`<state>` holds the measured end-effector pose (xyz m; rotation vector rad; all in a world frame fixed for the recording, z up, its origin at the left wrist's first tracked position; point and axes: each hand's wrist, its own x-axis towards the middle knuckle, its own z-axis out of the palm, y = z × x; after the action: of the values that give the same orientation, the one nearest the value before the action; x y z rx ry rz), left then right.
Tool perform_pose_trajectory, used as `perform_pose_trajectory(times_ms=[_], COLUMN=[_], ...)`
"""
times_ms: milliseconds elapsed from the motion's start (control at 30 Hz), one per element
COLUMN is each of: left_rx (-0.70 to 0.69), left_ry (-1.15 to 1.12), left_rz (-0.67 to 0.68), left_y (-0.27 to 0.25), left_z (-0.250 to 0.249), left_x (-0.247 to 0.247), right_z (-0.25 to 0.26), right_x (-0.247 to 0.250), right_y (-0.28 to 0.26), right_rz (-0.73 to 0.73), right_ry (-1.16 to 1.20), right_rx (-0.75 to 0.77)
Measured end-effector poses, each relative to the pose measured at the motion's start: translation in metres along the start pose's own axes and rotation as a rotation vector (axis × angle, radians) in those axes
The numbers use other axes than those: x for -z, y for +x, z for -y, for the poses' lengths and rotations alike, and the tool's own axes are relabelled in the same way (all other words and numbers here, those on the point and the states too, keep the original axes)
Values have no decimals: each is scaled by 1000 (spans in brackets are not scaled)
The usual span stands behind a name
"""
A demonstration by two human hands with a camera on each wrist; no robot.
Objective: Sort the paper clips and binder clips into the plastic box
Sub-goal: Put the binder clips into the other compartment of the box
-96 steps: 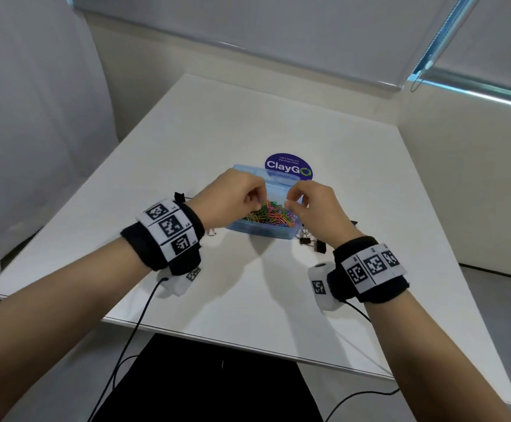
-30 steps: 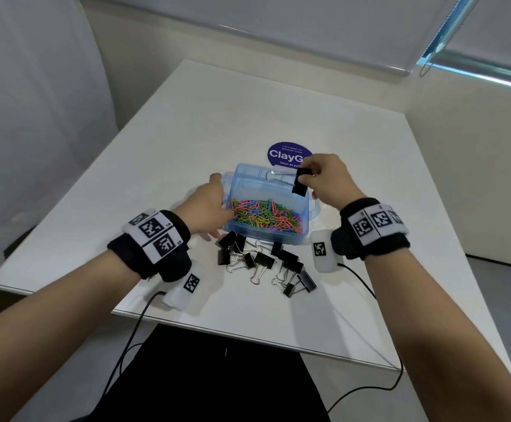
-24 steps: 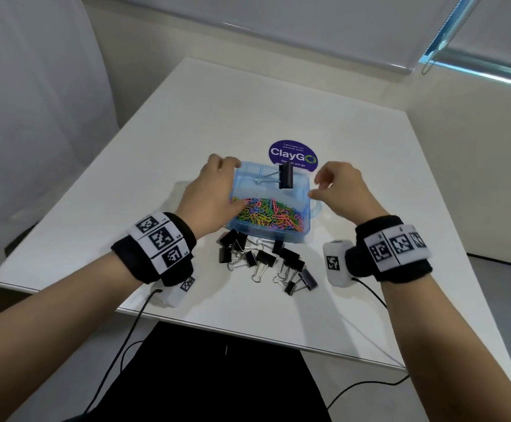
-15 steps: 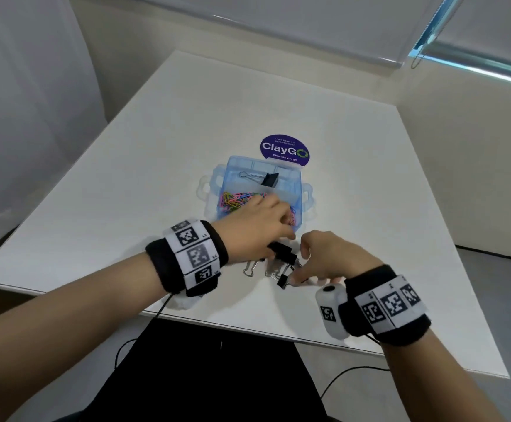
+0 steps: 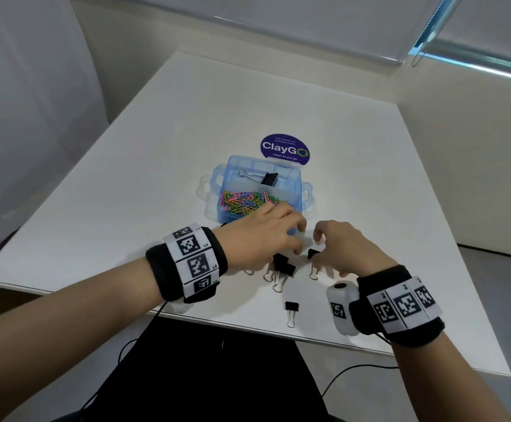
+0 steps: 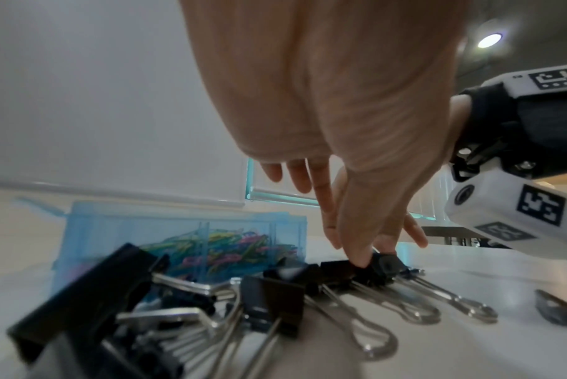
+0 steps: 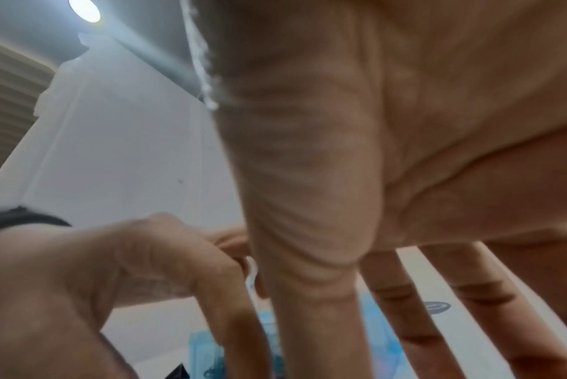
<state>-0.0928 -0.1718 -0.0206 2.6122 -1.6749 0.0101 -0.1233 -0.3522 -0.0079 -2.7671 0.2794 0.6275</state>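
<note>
While one stray binder clip (image 5: 291, 306) is lying near the table's (image 5: 126, 208) front edge, the left hand (image 5: 260, 239) is pinching a clip from the pile (image 5: 281, 269); the right hand's (image 5: 344, 248) grip cannot be told. Beyond, the plastic box (image 5: 294, 181) is now holding one binder clip (image 5: 268, 179) behind the paper clips (image 5: 242, 202), so sorting is progressing.

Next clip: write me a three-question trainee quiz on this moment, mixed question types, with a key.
1. True or false: one binder clip already lies in the plastic box.
2. The box's near compartment holds: A) coloured paper clips B) coins C) nothing.
3. Fill in: a lone binder clip lies apart from the pile, nearest the table's ____ edge.

Key: 1 true; 2 A; 3 near (front).
</note>
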Motion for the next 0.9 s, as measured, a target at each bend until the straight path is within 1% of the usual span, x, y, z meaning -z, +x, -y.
perform_pose_trajectory(times_ms=[67, 100, 200, 333, 367, 433, 500, 567, 633, 700, 733, 800, 867, 900], left_rx=[-79, -97, -99, -79, -70, -45, -8, 32, 66, 87, 87, 84, 95, 109], left_ry=[39, 50, 41, -1, -11, -34, -68, -87, -77, -51, -39, -35, -106, -167], left_rz=[46, 88, 204, 203, 217, 243, 255, 271, 290, 302, 308, 315, 281, 250], left_y=[1, 2, 4, 2, 1, -1, -2, -2, -2, -2, -2, -3, -7, -8], left_z=[-1, -3, -8, -8, -8, -5, -2, 0, 1, 0, 0, 2, 6, 9], left_x=[-1, -1, -1, -2, -2, 0, 0, 0, 1, 3, 3, 2, 2, 3], right_z=[3, 4, 7, 7, 7, 5, 8, 18, 31, 40, 41, 39, 34, 31], right_x=[-3, -6, -13, -7, -1, 15, 32, 45, 54, 56, 55, 50, 45, 41], right_y=[0, 1, 7, 8, 8, 13, 21, 31, 41, 52, 56, 59, 49, 42], right_rz=[17, 13, -46, -60, -88, -195, -318, -399, -423, -385, -375, -427, -472, -455], right_ry=[-1, -19, -96, -45, 0, 137, 366, 575, 737, 814, 791, 654, 506, 439], right_rx=[-3, 0, 51, 51, 48, 63, 109, 163, 203, 221, 216, 206, 230, 245])
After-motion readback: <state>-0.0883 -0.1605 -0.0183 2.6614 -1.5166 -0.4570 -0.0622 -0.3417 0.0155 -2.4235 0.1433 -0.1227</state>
